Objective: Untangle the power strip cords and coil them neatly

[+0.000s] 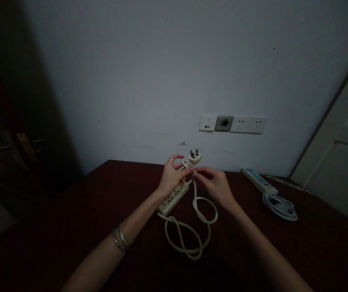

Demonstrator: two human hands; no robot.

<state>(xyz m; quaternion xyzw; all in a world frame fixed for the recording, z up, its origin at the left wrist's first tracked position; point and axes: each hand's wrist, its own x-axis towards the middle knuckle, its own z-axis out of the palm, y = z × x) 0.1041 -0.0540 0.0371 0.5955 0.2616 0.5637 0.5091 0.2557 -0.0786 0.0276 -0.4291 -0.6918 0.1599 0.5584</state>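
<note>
Over the dark red table (100,202), my left hand (174,175) grips the white power cord (203,219) just below its three-pin plug (194,158). The plug's metal prongs point up and away from me. My right hand (215,184) pinches at the same spot by the plug, its fingertips meeting those of my left hand. What exactly lies between these fingertips is partly hidden. Beneath my left hand rests a white power strip (174,198), its far end covered by the fingers. The cord lies in loose loops in front of the strip.
A second power strip (260,181) lies on the right of the table beside its coiled grey-white cable (280,207). On the wall behind are a row of socket plates (248,125) and a grey plate (223,123). A dark door with a handle (26,147) stands at left.
</note>
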